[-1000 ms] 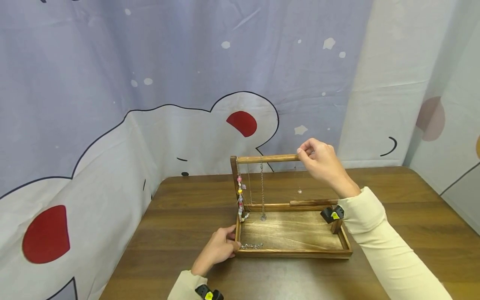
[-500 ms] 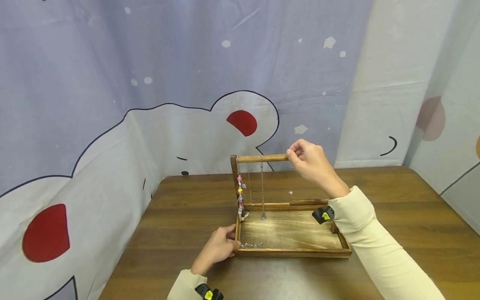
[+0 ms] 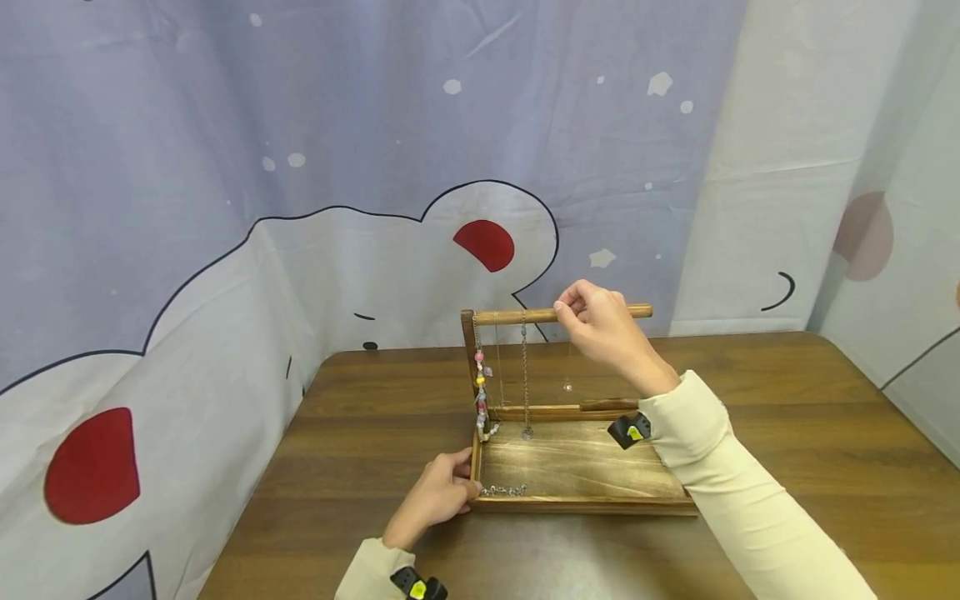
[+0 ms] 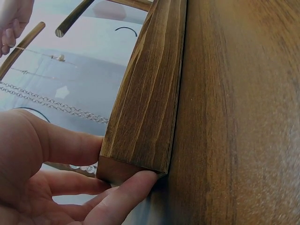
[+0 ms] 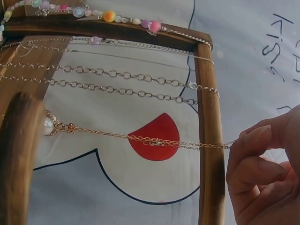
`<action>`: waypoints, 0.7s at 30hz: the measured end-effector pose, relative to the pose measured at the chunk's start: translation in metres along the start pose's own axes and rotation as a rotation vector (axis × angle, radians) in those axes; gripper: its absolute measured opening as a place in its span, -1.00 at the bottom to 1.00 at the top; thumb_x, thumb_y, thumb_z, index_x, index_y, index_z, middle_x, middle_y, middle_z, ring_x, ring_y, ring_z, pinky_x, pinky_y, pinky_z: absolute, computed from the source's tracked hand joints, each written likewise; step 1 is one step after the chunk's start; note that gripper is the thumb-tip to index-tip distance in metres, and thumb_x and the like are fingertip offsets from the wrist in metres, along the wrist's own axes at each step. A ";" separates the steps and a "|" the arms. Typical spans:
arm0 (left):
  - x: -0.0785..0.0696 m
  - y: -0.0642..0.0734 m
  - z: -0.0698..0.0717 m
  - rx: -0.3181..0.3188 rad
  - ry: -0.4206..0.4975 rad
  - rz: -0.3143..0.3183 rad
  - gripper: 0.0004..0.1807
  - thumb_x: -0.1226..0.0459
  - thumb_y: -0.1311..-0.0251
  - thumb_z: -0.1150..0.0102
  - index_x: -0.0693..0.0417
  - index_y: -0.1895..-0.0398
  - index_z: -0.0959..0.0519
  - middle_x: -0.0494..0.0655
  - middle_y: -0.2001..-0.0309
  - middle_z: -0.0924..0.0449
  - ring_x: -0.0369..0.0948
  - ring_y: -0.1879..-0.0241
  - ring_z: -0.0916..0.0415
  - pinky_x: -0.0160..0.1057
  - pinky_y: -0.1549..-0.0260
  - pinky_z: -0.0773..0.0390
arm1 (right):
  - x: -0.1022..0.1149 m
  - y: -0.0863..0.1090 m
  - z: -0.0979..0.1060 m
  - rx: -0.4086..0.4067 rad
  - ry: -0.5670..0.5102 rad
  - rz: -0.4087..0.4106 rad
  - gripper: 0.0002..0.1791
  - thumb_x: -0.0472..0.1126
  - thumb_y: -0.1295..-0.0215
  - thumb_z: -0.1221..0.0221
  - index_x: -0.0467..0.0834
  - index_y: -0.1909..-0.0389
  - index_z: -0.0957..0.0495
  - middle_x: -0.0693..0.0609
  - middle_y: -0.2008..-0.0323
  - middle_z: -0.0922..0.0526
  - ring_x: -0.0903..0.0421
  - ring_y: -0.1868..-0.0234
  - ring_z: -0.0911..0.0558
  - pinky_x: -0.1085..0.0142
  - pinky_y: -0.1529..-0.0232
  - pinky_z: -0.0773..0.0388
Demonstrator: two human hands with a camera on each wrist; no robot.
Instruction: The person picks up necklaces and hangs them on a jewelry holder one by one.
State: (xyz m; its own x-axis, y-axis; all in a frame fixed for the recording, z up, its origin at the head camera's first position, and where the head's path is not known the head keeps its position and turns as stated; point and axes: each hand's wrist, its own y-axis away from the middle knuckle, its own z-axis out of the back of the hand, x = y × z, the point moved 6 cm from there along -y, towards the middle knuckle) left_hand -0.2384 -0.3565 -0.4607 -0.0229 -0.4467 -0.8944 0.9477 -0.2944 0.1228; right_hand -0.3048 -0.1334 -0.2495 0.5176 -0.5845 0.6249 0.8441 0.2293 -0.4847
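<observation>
A wooden jewelry stand (image 3: 585,503) has a tray base and a raised bar (image 3: 639,311). My left hand (image 3: 437,493) grips the tray's front left corner; in the left wrist view thumb and fingers lie around the wood's end (image 4: 136,164). At the bar, my right hand (image 3: 603,329) pinches a thin gold necklace (image 5: 105,133). Its chain runs over the bar, and its pearl pendant (image 5: 48,125) hangs behind. Left of that hand hang a silver chain necklace (image 3: 525,375), a finer chain (image 3: 498,367) and a colourful beaded necklace (image 3: 481,392).
A silver bracelet-like chain (image 3: 504,492) lies in the tray's front left corner. A shorter, lower wooden bar (image 3: 606,405) stands at the right of the tray. The stand rests on a brown wooden table (image 3: 360,417), with a printed curtain (image 3: 375,125) behind.
My right hand has moved left along the bar with the gold necklace, uncovering the bar's right end. My left hand stays on the tray corner.
</observation>
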 end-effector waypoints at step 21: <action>0.002 -0.003 -0.001 -0.007 -0.031 0.012 -0.29 0.42 0.01 -0.14 0.44 -0.27 -0.18 0.16 0.21 -0.52 -0.19 0.43 -0.51 -0.24 0.57 -0.59 | 0.003 0.008 -0.014 0.026 -0.109 -0.007 -0.86 -0.23 -0.29 -0.02 -0.24 0.34 -0.48 -0.10 0.48 -0.59 0.12 0.69 -0.53 0.30 0.59 -0.50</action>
State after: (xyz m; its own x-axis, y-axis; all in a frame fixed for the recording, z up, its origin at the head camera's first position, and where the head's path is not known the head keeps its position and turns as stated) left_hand -0.2407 -0.3562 -0.4636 -0.0217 -0.4760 -0.8792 0.9501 -0.2835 0.1301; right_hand -0.2987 -0.1445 -0.2603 0.5230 -0.4986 0.6913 0.8501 0.2469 -0.4651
